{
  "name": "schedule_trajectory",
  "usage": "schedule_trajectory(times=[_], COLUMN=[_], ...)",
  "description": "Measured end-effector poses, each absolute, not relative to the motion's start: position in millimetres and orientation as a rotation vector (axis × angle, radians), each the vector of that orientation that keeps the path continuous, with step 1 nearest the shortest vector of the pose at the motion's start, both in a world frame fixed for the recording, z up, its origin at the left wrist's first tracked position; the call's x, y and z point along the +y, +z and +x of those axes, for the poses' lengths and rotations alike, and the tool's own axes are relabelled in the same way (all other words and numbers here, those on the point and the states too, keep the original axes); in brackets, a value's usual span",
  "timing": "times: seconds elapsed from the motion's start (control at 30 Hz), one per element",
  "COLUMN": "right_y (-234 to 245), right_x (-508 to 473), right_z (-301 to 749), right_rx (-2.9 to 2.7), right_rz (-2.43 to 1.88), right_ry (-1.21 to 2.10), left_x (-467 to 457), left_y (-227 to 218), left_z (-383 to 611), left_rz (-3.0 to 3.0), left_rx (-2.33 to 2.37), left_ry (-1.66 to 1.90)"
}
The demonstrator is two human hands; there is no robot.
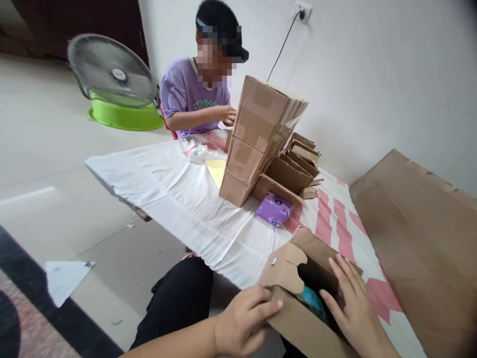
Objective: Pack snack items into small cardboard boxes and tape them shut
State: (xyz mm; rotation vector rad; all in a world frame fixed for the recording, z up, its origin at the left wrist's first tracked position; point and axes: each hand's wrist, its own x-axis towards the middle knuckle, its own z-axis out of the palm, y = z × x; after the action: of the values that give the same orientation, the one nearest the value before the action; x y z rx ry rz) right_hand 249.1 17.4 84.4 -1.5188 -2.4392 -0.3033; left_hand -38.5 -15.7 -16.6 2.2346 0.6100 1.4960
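An open cardboard box [305,323] sits low at the table's near edge, its flaps raised. Something blue and shiny [312,300] lies inside it; most of that is hidden. My left hand [248,318] grips the box at its left corner, fingers curled over the edge. Over the right side of the opening is my right hand [350,303], fingers spread, the fingertips against the raised far flap [328,256]. Beyond the box lies a purple wrapped packet [274,209] with round eye-like prints.
Stacked cardboard boxes [248,144] stand mid-table, with several open boxes [292,171] behind. A person [197,94] sits at the far side. A large cardboard sheet [417,238] leans at right. A fan [112,69] rests on a green basin [126,113]. Paper [67,281] lies on the floor.
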Motion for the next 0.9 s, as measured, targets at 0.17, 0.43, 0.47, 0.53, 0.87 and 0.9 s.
schedule_trajectory(times=[0.17, 0.43, 0.47, 0.53, 0.87, 0.9], right_y=[65, 72, 75, 81, 69, 63], right_x=[32, 29, 28, 25, -8, -12], right_z=[267, 265, 265, 268, 304, 309], right_rx=[-2.555, -2.506, -2.481, -2.404, -1.872, -1.826], right_rz=[-1.651, -1.670, -1.669, -1.651, -1.663, -1.683], right_ry=[-0.184, -0.017, 0.021, 0.087, 0.119, 0.121], left_x=[1, 48, 51, 57, 63, 69], left_y=[-11, -19, -20, -22, -30, -29], left_z=[-44, -22, -20, -17, -37, -46], left_rz=[1.866, 1.638, 1.635, 1.625, 1.589, 1.593], left_rx=[0.764, 1.189, 1.195, 1.218, 1.579, 1.642], left_ry=[1.542, 1.253, 1.251, 1.243, 1.070, 1.039])
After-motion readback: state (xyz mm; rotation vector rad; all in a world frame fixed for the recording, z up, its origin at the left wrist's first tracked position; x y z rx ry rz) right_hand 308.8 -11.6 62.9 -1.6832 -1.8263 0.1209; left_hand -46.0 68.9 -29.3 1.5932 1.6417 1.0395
